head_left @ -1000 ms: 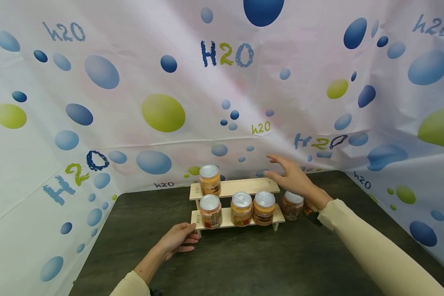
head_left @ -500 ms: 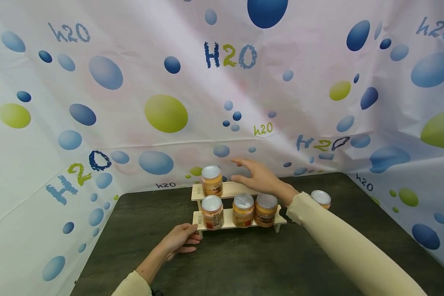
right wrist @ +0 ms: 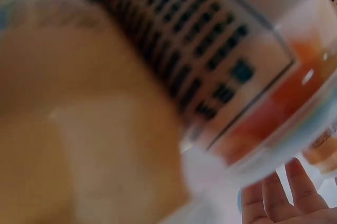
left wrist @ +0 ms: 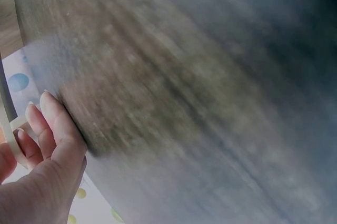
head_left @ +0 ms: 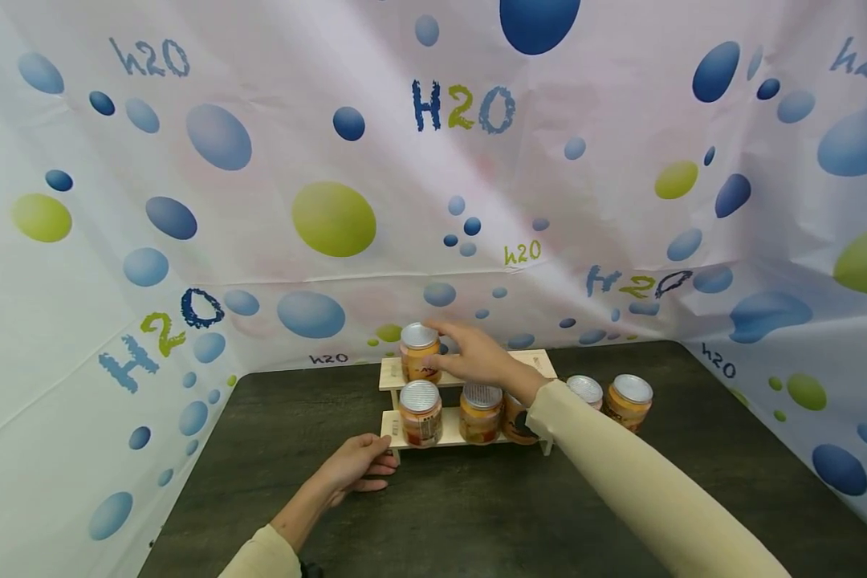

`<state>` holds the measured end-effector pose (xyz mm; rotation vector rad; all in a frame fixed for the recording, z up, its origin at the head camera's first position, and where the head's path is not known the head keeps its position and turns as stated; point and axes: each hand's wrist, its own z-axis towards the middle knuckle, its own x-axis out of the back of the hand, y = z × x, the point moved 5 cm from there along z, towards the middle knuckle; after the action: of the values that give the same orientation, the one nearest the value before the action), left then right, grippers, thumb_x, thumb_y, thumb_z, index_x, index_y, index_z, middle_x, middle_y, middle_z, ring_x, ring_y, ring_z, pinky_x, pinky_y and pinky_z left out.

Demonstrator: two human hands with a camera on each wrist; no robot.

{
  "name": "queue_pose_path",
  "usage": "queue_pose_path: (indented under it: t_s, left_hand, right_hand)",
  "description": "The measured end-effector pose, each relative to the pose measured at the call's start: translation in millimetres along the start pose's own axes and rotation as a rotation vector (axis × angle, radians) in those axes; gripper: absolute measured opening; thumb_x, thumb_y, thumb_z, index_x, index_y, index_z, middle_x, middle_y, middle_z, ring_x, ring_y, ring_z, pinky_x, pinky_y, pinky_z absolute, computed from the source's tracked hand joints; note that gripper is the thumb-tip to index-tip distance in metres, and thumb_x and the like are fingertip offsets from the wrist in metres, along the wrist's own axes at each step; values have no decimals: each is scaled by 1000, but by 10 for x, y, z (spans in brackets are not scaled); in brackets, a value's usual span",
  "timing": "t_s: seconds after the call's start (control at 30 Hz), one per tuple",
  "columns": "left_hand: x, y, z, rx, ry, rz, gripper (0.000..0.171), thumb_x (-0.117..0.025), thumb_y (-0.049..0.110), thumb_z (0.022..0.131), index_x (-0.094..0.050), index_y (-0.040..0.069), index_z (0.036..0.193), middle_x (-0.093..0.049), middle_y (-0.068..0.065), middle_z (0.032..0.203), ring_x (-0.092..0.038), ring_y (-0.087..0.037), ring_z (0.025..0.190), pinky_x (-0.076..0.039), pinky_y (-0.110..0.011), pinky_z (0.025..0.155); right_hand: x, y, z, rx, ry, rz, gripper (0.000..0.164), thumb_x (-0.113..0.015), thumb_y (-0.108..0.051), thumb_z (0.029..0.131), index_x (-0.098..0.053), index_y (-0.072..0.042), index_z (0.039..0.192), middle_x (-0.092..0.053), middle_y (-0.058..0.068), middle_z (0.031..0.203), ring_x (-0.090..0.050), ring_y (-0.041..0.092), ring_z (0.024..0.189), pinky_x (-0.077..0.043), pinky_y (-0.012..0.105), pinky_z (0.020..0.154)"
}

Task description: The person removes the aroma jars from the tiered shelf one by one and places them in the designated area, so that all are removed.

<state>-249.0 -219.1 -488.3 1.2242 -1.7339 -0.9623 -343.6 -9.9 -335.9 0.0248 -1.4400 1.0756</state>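
A two-tier wooden rack (head_left: pixel 536 363) stands on the dark table. My left hand (head_left: pixel 354 467) grips the left end of its lower tier, thumb on top and fingers below; the left wrist view shows those fingers by a rack leg (left wrist: pixel 17 148). On the upper tier is a silver-lidded jar (head_left: pixel 415 357) with orange contents. My right hand (head_left: pixel 475 357) is around its right side, fingers extended and spread, thumb before it; contact cannot be told. Below stand a left jar (head_left: pixel 421 419), a middle jar (head_left: pixel 480 419) and a right jar (head_left: pixel 514 425), partly hidden by my right wrist.
Two more jars, one pale-lidded (head_left: pixel 584 389) and one orange (head_left: pixel 628 407), stand on the table right of the rack. A patterned sheet (head_left: pixel 260 201) rises behind and at both sides. A large blurred jar (right wrist: pixel 247 71) fills much of the right wrist view.
My right hand has moved left from above the rack's right end to the jar on the upper tier. The left hand has kept its hold on the rack.
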Motion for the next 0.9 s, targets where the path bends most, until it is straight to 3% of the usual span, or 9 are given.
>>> queue_pose_path:
  t_s: [0.43,0.73,0.9]
  left_hand:
    - [5,-4,13,-11,-4,-4,40,-45,38,108,-59,0,112,-66,-9,103,-67,-18,91,-62,-35,75]
    - [9,-4,2,-6,-23,-14,39,-46,38,108,-59,2,110,-66,-8,102,-67,-17,90,-62,-33,75]
    - [16,-3,3,-2,-17,-18,39,-46,38,108,-58,1,110,-66,-8,102,-67,-16,90,-61,-33,75]
  right_hand:
    - [-148,-18,10,-36,-6,0,72,-66,-46,96,-35,-26,157,-43,11,156,-47,36,139,-45,59,107]
    - [-258,-41,51,-76,31,-7,70,-66,-45,96,-34,-30,156,-49,13,143,-62,31,111,-57,45,81]
    - [-253,-68,75,-79,60,-28,66,-67,-41,97,-38,-29,155,-53,13,139,-64,30,107,-57,45,79]
